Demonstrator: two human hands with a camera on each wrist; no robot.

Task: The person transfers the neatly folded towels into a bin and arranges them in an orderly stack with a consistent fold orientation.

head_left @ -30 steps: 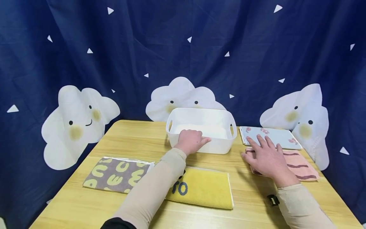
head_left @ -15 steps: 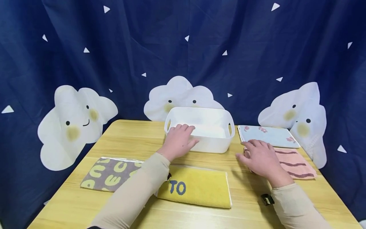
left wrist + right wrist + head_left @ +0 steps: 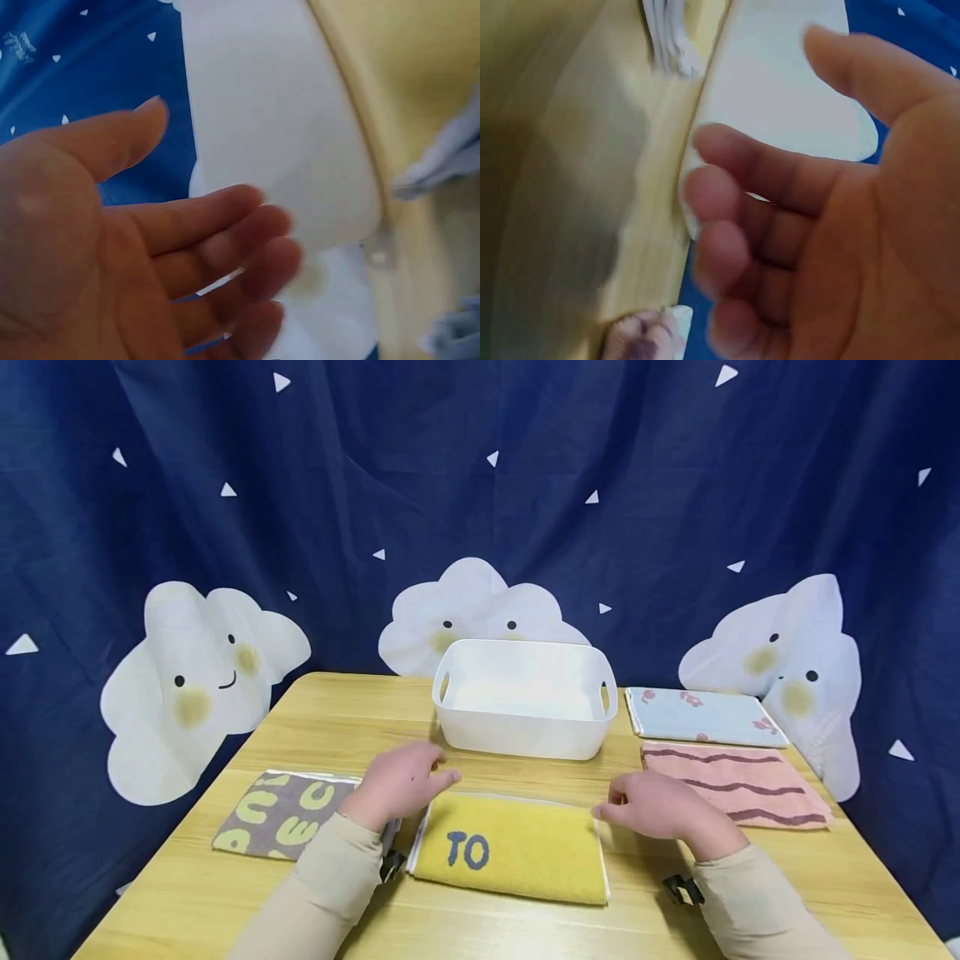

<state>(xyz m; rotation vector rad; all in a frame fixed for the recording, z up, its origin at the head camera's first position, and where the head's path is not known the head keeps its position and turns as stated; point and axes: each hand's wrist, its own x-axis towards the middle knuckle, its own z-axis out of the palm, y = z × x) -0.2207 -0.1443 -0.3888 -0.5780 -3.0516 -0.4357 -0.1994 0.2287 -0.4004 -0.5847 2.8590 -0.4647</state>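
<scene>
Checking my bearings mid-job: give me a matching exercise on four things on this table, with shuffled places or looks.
1. Yellow cloth
2. Grey cloth
3. Light blue cloth
4. Basket

A. Beyond the striped pink cloth
B. White, with handle holes
C. Yellow-green letters, partly hidden in the head view by the left hand and sleeve
D. Between the left hand and the right hand, marked "TO"

Pairs: 1-D, 2-C, 3-A, 4-B

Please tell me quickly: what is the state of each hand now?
Left hand: open, holding nothing, near the folded yellow towel.
Right hand: open, fingers loosely curled, holding nothing.
</scene>
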